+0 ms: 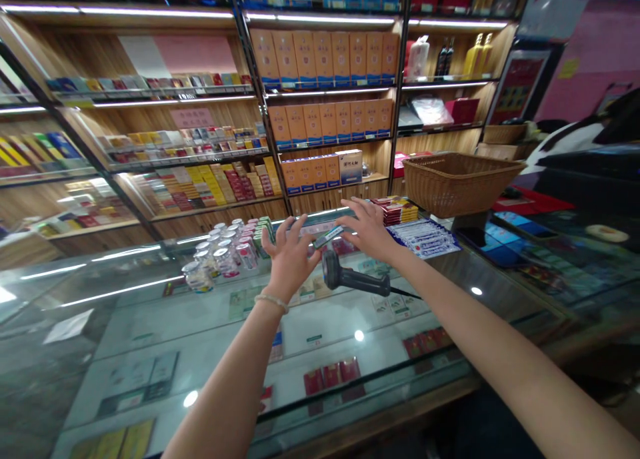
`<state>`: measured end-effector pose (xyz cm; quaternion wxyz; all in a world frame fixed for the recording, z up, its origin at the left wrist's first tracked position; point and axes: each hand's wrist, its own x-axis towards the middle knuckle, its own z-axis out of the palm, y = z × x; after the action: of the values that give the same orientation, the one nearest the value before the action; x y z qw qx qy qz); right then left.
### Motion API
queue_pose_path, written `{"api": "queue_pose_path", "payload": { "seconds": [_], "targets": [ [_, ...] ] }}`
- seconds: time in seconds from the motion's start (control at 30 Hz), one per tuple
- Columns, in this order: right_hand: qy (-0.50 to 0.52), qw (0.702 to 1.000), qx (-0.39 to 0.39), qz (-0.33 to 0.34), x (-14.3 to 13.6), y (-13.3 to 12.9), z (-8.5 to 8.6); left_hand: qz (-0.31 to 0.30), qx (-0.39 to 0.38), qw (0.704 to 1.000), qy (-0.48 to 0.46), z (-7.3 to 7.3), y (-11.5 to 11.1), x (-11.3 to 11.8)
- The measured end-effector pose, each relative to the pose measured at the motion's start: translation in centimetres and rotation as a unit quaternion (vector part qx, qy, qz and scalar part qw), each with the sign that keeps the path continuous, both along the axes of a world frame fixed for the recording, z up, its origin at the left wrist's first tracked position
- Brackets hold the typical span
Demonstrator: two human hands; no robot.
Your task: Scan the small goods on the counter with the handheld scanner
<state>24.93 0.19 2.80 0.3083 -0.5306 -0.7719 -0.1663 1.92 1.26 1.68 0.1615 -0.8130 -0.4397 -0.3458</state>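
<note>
A small green-and-white packet [329, 236] is held up between my two hands over the glass counter. At its left end are the thumb and index finger of my left hand [291, 258], which wears a pale bracelet [271, 303]. The fingertips of my right hand [369, 231] pinch its right end. On both hands the other fingers are raised and spread. Just below the packet, a black handheld scanner [357, 280] lies on the counter [320, 322], its cable running off to the right under my right forearm.
Clear-wrapped jars [225, 249] and green packs [263, 232] stand left of my hands. Blue-and-white packets [425, 238], red and yellow packs [395, 211] and a wicker basket [457, 182] are at the right. Stocked shelves [330, 92] rise behind; a person's white sleeve [565, 142] shows far right.
</note>
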Motion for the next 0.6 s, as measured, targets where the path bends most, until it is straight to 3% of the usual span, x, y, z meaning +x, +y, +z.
{"api": "queue_pose_path", "payload": {
  "seconds": [0.1,0.23,0.43,0.6],
  "targets": [
    [0.026,0.999,0.000,-0.018,-0.2,-0.7,-0.5,-0.002,0.002,1.000,-0.002,-0.2,0.0,-0.1],
    [0.071,0.996,-0.036,-0.038,-0.7,-2.8,-2.7,0.001,-0.006,1.000,-0.019,-0.4,0.2,-0.4],
    [0.022,0.982,-0.174,-0.069,-2.2,-6.0,-5.8,-0.004,-0.036,0.998,-0.052,-0.5,0.3,-0.5],
    [0.001,0.979,-0.189,-0.074,-2.8,-6.4,-6.5,-0.004,-0.045,0.996,-0.077,-0.7,0.3,-0.4]
  ]
}}
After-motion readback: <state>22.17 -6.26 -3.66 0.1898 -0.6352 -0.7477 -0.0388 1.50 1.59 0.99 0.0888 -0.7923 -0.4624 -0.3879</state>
